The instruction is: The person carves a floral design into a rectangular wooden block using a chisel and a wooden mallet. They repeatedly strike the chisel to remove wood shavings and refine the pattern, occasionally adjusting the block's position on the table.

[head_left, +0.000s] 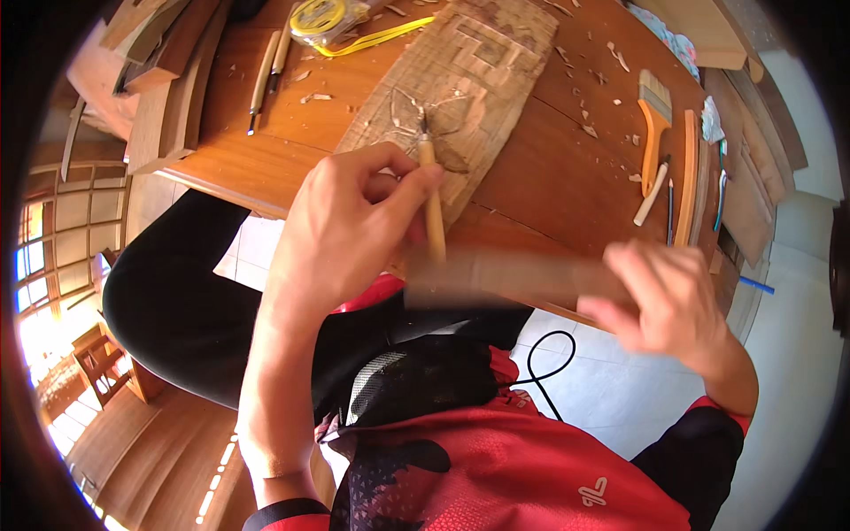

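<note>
Slim, pale wooden-handled chisel point(434, 219) with a dark metal tip: I have it pinched between the thumb and fingers of my left grip point(350, 212), above the long brown carved wooden board point(482, 119). Its long axis runs near to far, leaning slightly left at the far end; the tip points away from me, at an outline of pointed, petal-like lobes point(450, 115) cut in the board, and the butt points toward my body. The board lies aslant on the brown wooden bench point(575, 186), its own long axis running from near left to far right.

My right grip point(660, 296) is closed around the right end of a brown wooden bar point(513, 276), blurred, which lies crosswise and reaches left to the chisel's butt; I cannot tell whether they touch.

Raised, blocky, letter-like shapes point(496, 57) stand at the board's far end. On my red-and-black shirt point(496, 451) sits a pale, looping emblem point(592, 492).

Far left on the bench are a yellow-and-clear tape measure point(319, 19) and two wooden-handled carving tools point(263, 75). To the right lies a flat paintbrush with an orange handle point(653, 128), with pale wood chips scattered about.
</note>
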The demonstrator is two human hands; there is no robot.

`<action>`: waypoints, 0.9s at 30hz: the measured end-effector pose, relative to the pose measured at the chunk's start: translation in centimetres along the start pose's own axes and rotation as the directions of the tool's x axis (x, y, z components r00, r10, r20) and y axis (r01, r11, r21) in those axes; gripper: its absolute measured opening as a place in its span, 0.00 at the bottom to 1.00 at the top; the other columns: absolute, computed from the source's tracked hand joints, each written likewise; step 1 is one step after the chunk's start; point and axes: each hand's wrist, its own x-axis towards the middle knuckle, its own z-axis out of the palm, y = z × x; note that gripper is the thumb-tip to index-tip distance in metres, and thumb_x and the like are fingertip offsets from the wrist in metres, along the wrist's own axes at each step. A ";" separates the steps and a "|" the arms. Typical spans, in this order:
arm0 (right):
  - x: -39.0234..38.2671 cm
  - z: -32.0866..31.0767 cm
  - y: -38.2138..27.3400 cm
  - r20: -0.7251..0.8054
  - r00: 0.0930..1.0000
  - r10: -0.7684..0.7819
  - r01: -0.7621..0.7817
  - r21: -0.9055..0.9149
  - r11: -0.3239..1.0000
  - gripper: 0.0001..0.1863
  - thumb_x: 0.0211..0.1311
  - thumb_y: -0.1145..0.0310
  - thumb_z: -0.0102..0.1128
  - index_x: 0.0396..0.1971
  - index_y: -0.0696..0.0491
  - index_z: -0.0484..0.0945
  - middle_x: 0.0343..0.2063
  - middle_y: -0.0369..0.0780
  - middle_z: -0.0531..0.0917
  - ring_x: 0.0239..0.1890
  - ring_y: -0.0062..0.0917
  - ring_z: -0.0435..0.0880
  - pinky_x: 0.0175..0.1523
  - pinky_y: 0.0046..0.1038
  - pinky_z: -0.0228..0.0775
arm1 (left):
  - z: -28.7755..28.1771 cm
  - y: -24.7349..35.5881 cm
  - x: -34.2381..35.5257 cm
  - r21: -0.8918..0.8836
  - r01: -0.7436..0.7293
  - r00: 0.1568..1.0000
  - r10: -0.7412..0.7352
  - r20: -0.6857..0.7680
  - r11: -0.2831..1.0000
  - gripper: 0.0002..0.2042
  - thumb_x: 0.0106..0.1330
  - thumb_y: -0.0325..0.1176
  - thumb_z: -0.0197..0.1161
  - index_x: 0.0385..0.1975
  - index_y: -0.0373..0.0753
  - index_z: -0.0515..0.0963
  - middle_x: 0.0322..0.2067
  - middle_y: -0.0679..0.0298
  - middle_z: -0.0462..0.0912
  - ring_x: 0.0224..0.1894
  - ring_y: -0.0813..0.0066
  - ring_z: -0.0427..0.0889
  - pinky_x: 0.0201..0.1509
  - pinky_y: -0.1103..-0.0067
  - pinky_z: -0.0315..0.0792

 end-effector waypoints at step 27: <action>-0.6 -0.4 -0.6 0.057 0.992 -0.112 0.109 0.046 0.993 0.23 0.59 0.50 0.74 0.33 0.56 0.77 0.21 0.36 0.77 0.19 0.28 0.79 0.24 0.30 0.71 | 1.5 0.5 0.1 0.149 -0.011 0.978 0.042 -0.204 0.989 0.18 0.67 0.44 0.71 0.31 0.30 0.85 0.19 0.63 0.85 0.23 0.84 0.77 0.30 0.79 0.70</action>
